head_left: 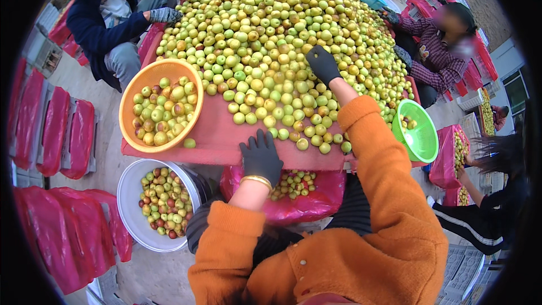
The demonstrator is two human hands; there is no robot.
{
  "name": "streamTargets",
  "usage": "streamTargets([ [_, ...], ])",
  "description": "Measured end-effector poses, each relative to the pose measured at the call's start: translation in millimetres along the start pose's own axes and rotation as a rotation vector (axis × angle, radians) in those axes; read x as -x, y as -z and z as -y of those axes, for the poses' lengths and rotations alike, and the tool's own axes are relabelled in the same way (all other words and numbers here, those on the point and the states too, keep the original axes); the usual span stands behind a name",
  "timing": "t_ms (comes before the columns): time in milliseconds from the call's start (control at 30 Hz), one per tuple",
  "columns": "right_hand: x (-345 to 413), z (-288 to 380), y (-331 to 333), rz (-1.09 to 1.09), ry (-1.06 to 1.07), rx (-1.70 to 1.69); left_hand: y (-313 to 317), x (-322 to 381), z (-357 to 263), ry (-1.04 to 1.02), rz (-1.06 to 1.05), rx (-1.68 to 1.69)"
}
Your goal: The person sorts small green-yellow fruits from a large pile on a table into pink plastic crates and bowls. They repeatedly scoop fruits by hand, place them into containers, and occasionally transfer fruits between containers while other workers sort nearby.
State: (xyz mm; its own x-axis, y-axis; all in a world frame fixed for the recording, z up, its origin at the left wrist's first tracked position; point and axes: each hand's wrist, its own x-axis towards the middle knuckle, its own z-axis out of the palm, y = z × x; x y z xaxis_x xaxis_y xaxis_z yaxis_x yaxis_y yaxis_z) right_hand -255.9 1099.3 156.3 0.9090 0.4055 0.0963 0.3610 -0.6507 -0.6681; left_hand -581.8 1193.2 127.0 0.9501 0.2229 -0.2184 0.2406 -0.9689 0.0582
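Note:
A large heap of green and russet jujubes covers the table with a red cloth top. My right hand, in a dark glove, reaches onto the middle of the heap with its fingers curled; whether a fruit is inside them is hidden. At the table's front edge, my left hand spreads its gloved fingers and holds nothing. Just below that hand lies a container lined with pink plastic, with jujubes inside. An orange plastic basket of jujubes stands on the table's left corner.
A white bucket with redder jujubes stands at lower left. A green basket with several fruits tilts at the right corner. Co-workers sit left and right of the heap. Pink-lined crates line the left side.

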Motion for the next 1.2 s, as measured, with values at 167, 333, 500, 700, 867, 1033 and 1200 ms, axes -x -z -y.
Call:
streamTargets([
  [167,-18,22,-34,0.081,0.234,0.23,-1,-4,1,-0.013,0.007,0.025],
  [333,-31,57,-61,0.256,0.157,0.627,3,-6,3,-0.049,-0.05,0.035],
  [500,-41,74,-82,0.222,0.114,0.753,11,-8,3,-0.076,-0.034,0.049],
  [700,-46,63,-100,0.079,-0.273,0.316,-1,-7,1,-0.106,-0.037,0.033],
  [867,-56,53,-82,0.324,-0.079,0.657,-7,-10,2,-0.071,-0.103,0.042],
  [1033,-43,67,-70,0.297,0.031,0.915,-3,-8,1,-0.058,-0.06,0.058],
  [1200,-27,74,-68,0.203,0.089,0.996,0,-4,2,-0.08,-0.043,0.038],
])
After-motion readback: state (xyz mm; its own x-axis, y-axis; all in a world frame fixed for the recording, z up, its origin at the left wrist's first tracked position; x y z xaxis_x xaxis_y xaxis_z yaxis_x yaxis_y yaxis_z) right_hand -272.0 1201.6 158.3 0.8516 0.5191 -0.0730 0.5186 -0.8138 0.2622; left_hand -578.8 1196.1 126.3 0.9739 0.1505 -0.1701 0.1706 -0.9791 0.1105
